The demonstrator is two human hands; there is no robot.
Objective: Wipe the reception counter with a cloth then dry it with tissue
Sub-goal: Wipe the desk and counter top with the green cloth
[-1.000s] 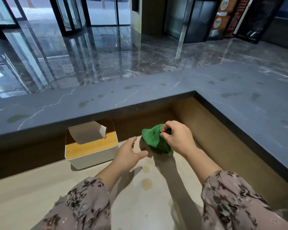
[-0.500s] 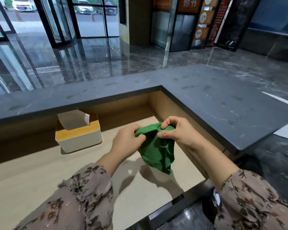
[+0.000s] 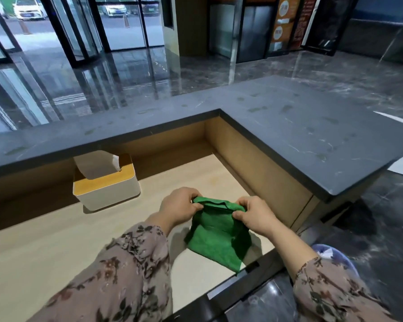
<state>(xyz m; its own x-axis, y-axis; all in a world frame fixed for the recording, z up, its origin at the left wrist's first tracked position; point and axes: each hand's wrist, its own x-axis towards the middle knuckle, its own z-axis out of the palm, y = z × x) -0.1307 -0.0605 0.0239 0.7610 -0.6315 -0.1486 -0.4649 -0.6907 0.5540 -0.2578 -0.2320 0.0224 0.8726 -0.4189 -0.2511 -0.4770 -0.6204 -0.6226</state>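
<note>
Lobby desk [image 3: 44, 240] | left grip [image 3: 179, 206] pinching green cloth [image 3: 216, 238] top edge | right grip [image 3: 254, 214] pinching same edge | tissue box [image 3: 107, 189] on desk

A: The cloth [image 3: 216, 240]?
B: Solid bright green, no print. The sleeves [image 3: 126, 275] are dusty mauve with a dark brown flower pattern.
A: And the reception counter [image 3: 312, 135]?
B: Charcoal grey stone, thin white veins, dull greenish smears. Under it, tan wood panels [image 3: 254, 163] and a pale beige desk [image 3: 33, 252].
A: The tissue box [image 3: 107, 194]?
B: Cream-white body, honey-yellow lid, off-white tissue [image 3: 96, 163]. The floor [image 3: 335, 73] is glossy black marble, white-veined.
</note>
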